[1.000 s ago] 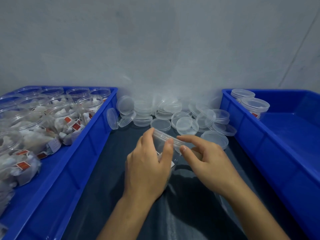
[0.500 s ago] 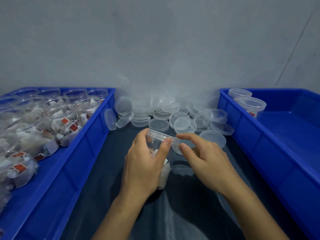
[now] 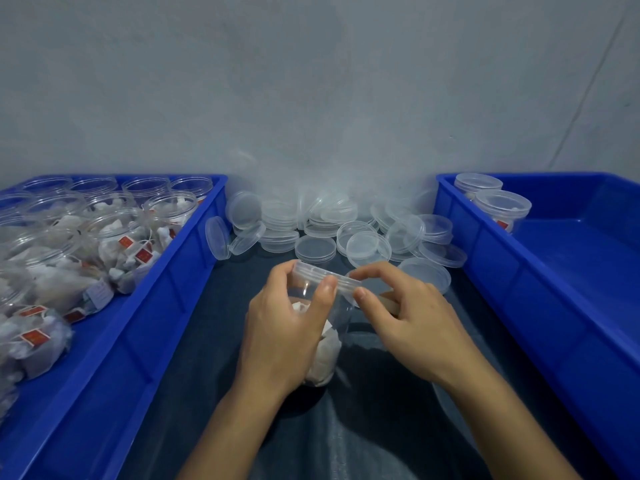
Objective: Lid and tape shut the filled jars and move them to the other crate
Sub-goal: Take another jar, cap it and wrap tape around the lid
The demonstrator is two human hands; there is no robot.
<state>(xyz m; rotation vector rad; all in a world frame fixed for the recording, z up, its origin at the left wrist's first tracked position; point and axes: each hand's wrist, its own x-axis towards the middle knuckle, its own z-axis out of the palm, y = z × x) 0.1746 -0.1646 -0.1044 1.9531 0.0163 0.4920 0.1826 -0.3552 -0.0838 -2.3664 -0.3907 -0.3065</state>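
Between our two crates we hold a jar (image 3: 327, 327) over the table (image 3: 381, 427), our left hand (image 3: 284, 337) around it, our right hand (image 3: 412, 327) just beside its rim. Behind it lie loose lids (image 3: 346, 233) against the wall (image 3: 311, 98). Open filled jars (image 3: 114, 233) sit in the left crate (image 3: 166, 306); two lidded jars (image 3: 491, 202) stand in the right crate's (image 3: 519, 306) far corner.

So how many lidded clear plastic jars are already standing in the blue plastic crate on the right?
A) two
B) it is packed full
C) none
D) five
A: two lidded clear plastic jars stand in the far left corner of the blue plastic crate on the right, while the rest of its floor that shows is bare blue.
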